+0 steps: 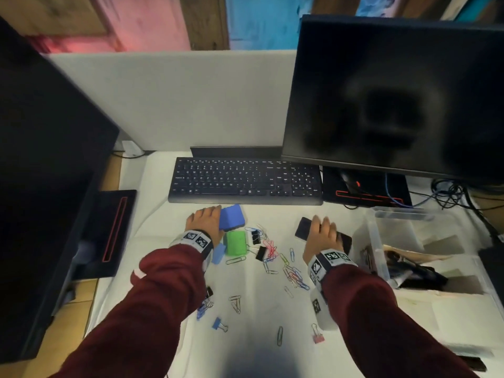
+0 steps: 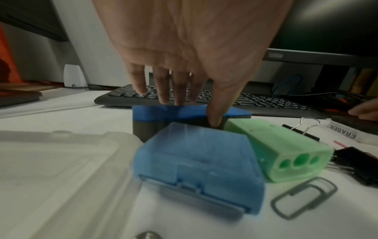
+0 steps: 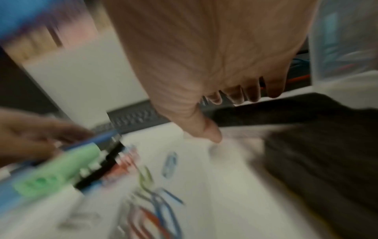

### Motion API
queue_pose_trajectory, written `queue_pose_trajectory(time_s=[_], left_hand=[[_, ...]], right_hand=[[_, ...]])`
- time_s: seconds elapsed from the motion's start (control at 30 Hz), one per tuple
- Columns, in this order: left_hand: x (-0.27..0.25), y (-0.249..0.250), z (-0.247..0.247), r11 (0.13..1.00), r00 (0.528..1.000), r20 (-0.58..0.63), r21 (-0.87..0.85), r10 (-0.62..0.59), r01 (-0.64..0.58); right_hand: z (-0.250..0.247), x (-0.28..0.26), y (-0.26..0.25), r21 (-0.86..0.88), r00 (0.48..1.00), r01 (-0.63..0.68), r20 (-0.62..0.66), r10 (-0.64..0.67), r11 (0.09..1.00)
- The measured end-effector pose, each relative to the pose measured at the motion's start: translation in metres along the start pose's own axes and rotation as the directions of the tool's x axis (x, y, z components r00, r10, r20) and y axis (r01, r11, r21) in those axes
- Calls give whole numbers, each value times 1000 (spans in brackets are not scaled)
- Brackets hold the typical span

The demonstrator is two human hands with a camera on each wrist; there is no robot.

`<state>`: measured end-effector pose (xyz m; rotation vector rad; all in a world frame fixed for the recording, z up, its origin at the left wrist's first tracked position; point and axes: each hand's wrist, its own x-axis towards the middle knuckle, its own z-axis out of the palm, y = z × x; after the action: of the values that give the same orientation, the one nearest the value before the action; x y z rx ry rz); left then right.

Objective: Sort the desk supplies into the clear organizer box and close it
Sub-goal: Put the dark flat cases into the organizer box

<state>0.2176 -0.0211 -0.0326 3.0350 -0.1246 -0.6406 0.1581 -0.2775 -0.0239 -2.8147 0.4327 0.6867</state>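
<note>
My left hand (image 1: 215, 218) grips a blue whiteboard eraser (image 1: 231, 217) just in front of the keyboard. In the left wrist view its fingers (image 2: 180, 97) reach over the blue eraser's (image 2: 147, 113) far edge and the thumb presses the near side. My right hand (image 1: 319, 227) lies across a black eraser (image 1: 303, 227), fingers curled over its far edge, thumb at its near end; the right wrist view is blurred. The clear organizer box (image 1: 375, 241) stands open at the right. A green sharpener (image 1: 236, 242) and a small blue case (image 1: 219, 255) lie by my left wrist.
Several coloured paper clips (image 1: 293, 274) and binder clips (image 1: 260, 253) are scattered over the white desk between my arms. A black keyboard (image 1: 245, 181) lies behind, a monitor (image 1: 395, 99) at the back right. A clear lid (image 2: 61, 161) lies left of the blue case.
</note>
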Motion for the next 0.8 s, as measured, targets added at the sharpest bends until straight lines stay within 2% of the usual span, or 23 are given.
queue_pose_trajectory(time_s=[0.1, 0.2, 0.23, 0.3, 0.33, 0.37, 0.43, 0.47, 0.53, 0.67, 0.73, 0.8], left_hand=[[7, 1, 5, 1000, 1000, 18, 28, -4, 4], [6, 1, 1, 999, 999, -44, 52, -15, 17], [5, 1, -2, 1000, 994, -102, 10, -26, 28], [-2, 7, -16, 976, 978, -204, -218, -50, 4], [-8, 14, -24, 922, 974, -221, -385, -51, -39], [-16, 23, -31, 832, 979, -202, -548, -34, -84], [-34, 46, -40, 596, 995, -79, -796, 66, -103], [-41, 57, -41, 500, 992, -17, -862, 129, -80], [-52, 76, -37, 419, 970, 60, -907, 236, -46], [-71, 99, -25, 238, 933, 62, -971, 354, -26], [-81, 104, -19, 210, 923, 54, -977, 380, -30], [-87, 103, -10, 203, 909, 53, -979, 413, -35]], right_hand=[[6, 7, 6, -57, 997, 14, -71, -18, 998], [-5, 5, 6, 43, 983, 51, -176, -42, 998], [-8, 2, 6, 103, 969, 77, -242, -50, 992], [-11, -7, 5, 262, 942, 170, -326, -78, 950], [-13, -13, 4, 392, 940, 225, -328, -93, 892], [-15, -20, 2, 551, 947, 264, -305, -104, 792], [-18, -36, -6, 808, 965, 263, -229, -131, 528], [-18, -44, -9, 860, 964, 261, -213, -157, 438], [-14, -55, -13, 878, 950, 296, -227, -216, 376], [-13, -74, -10, 878, 898, 380, -274, -345, 292], [-17, -81, -3, 864, 870, 411, -276, -409, 290], [-16, -84, 6, 826, 849, 451, -280, -449, 338]])
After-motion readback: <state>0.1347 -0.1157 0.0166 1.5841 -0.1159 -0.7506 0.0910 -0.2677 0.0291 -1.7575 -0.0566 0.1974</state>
